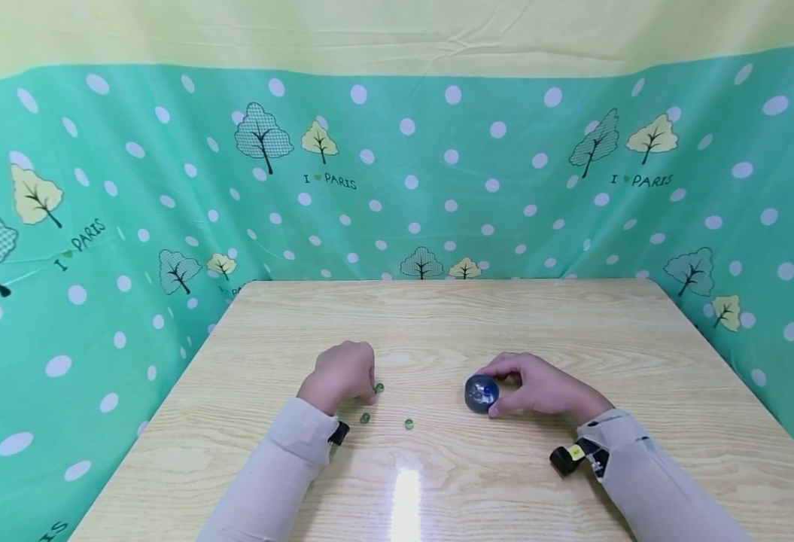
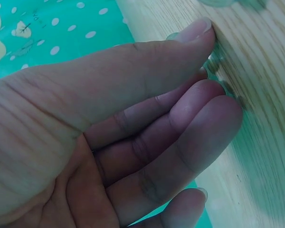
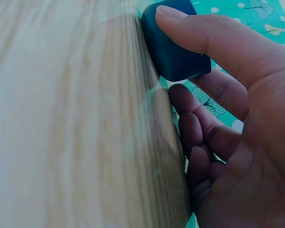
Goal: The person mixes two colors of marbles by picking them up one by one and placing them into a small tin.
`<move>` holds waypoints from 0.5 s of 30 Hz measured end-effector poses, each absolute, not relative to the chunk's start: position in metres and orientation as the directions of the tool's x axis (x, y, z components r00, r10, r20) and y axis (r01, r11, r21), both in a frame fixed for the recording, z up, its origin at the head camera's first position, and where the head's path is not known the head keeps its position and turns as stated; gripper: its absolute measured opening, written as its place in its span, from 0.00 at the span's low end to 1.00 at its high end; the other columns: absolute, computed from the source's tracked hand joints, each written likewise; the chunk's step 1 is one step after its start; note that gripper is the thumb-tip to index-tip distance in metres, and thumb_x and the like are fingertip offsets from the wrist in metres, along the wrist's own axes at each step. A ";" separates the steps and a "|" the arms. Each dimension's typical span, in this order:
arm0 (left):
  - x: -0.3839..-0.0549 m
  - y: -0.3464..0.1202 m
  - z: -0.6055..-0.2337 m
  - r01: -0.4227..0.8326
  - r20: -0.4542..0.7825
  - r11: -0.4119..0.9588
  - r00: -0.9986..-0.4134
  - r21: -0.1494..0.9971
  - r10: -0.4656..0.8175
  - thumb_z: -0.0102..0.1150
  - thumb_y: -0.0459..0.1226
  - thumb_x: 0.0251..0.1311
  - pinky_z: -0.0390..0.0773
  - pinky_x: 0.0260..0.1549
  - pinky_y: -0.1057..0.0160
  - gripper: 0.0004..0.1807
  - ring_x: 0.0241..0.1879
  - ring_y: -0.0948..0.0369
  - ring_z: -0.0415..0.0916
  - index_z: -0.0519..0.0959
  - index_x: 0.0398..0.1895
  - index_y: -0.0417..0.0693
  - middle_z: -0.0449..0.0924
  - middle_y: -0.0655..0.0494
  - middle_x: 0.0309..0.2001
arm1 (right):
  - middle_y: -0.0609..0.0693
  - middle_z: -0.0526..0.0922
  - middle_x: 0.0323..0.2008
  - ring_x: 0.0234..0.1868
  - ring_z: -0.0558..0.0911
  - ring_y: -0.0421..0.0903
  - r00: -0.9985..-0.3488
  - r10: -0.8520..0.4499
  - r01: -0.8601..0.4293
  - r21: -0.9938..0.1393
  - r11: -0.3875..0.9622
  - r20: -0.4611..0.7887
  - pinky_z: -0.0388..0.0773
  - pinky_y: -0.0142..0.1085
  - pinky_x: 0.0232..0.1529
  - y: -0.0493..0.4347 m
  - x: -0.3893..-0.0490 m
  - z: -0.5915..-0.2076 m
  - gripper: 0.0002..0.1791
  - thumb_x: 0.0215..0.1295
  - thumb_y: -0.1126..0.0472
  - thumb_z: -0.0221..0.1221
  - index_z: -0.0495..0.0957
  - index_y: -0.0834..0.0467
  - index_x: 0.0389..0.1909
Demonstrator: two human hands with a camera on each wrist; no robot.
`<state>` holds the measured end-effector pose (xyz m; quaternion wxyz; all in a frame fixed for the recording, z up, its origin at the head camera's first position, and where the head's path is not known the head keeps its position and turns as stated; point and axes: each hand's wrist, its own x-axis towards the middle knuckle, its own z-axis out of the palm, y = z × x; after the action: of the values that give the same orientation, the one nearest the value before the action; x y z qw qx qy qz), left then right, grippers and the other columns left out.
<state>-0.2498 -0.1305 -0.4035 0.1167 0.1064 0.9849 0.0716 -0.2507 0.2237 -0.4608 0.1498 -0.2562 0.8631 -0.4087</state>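
Observation:
My left hand (image 1: 344, 370) reaches down to the tabletop with bent fingers. Its thumb (image 2: 197, 35) and fingertips close around a small green glass marble (image 1: 379, 388), mostly hidden behind the thumb in the left wrist view. Near that hand lie two more green marbles, one (image 1: 365, 418) by the wrist and another (image 1: 409, 424) toward the middle. On the right, a small round dark blue cup (image 1: 476, 402) stands upright on the table, a blue marble (image 1: 487, 391) visible inside. My right hand (image 1: 535, 384) grips this cup from its right side, the thumb along the near wall.
The light wood table (image 1: 437, 324) extends past both hands, with a bright light reflection near its front edge. A green dotted curtain (image 1: 451, 181) hangs behind it and along both sides. A black wrist camera (image 1: 564, 460) sits below my right wrist.

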 end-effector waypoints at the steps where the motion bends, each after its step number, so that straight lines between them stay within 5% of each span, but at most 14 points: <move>1: -0.250 -0.130 -0.403 0.192 -0.216 0.968 -0.950 0.163 0.225 0.86 0.42 0.43 0.70 0.20 0.63 0.17 0.20 0.62 0.71 0.82 0.13 0.56 0.80 0.63 0.18 | 0.41 0.83 0.53 0.56 0.77 0.47 -0.824 -0.565 -0.319 -0.783 0.534 -0.050 0.70 0.51 0.63 0.224 -0.251 -0.461 0.30 0.51 0.48 0.79 0.84 0.39 0.57; 15: -0.247 -0.129 -0.399 0.198 -0.227 0.967 -0.946 0.162 0.232 0.84 0.41 0.44 0.69 0.19 0.63 0.15 0.19 0.62 0.71 0.82 0.14 0.56 0.80 0.62 0.18 | 0.40 0.83 0.53 0.56 0.77 0.46 -0.820 -0.571 -0.337 -0.773 0.537 -0.039 0.71 0.48 0.61 0.225 -0.252 -0.462 0.30 0.51 0.47 0.80 0.84 0.37 0.57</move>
<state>-0.2467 -0.1287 -0.3988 0.1230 0.1092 0.9840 0.0689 -0.2525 0.2252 -0.4624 0.1450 -0.2624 0.8646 -0.4033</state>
